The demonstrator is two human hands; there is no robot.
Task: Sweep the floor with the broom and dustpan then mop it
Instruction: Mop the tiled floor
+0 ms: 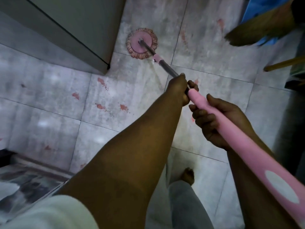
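1. Head view, looking down: the mop [166, 66] is in use on the tiled floor [49, 90], so I judge the task to be in its mopping stage.
2. Its round pink mop head [142, 43] lies flat on a tile at the far middle of the scene, just right of the corner of a grey cabinet [79, 35].
3. The mop's long axis runs diagonally, from the head at the far left up to the pink grip at the near right; the head end points away from the person, toward the cabinet.
4. The left hand [179, 89] is clenched around the metal shaft just above the pink grip; the right hand [217, 119] is wrapped around the pink grip lower down, nearer the body.
5. A broom [257, 28] rests at the far right, well apart from the mop, which suggests sweeping is finished; no dustpan can be made out.
6. Reddish stains [102, 81] show on the tiles to the left and near the mop head, and others at the far right, so much of the mopping appears left to do.
7. A bare foot [187, 176] stands on the near tiles, below the hands.
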